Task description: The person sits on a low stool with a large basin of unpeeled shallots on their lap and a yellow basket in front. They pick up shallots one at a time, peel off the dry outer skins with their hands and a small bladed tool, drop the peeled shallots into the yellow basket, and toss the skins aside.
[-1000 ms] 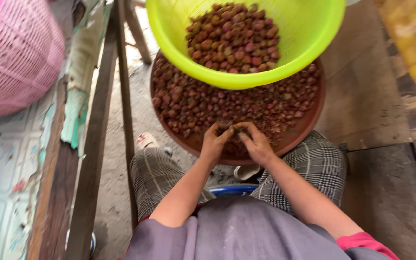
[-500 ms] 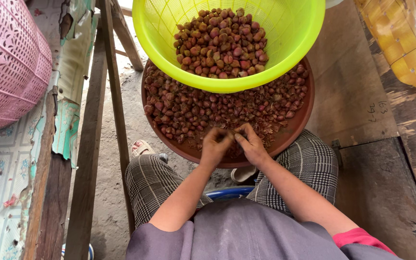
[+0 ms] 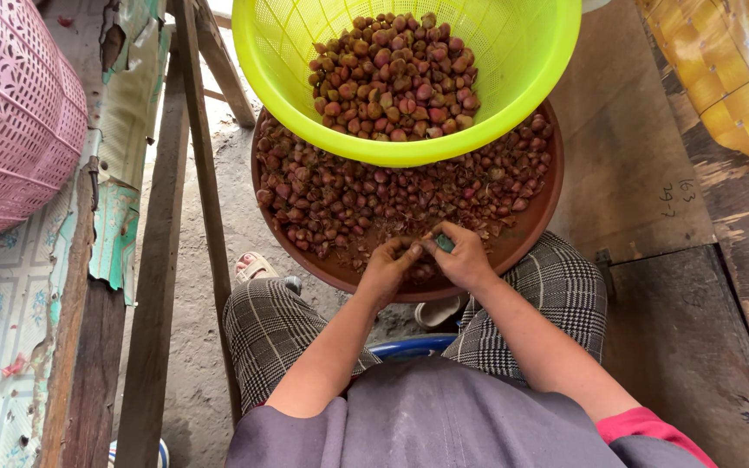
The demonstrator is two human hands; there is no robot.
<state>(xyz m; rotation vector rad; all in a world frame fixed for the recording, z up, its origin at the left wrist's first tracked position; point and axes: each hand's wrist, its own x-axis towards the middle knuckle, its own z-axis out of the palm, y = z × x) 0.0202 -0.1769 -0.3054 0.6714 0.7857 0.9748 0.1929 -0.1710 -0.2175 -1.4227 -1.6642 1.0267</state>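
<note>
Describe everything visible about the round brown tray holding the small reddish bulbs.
The round brown tray is shallow with a raised rim, looks like plastic, and rests across the seated person's checked-trousered knees. Loose reddish-brown bulbs and dry skins cover it. A yellow-green perforated basin of cleaner bulbs overlaps its far half. The left hand and right hand work at its near edge.

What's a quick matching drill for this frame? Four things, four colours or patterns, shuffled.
Things:
1. strainer bowl
2. round tray
3. basket at left
4. trousers

Colours:
a. pink
b. checked grey
c. yellow-green
d. reddish brown

Pairs: 1-c, 2-d, 3-a, 4-b.

Both hands, left hand and right hand, meet over the tray's near edge among the small reddish bulbs.
</note>
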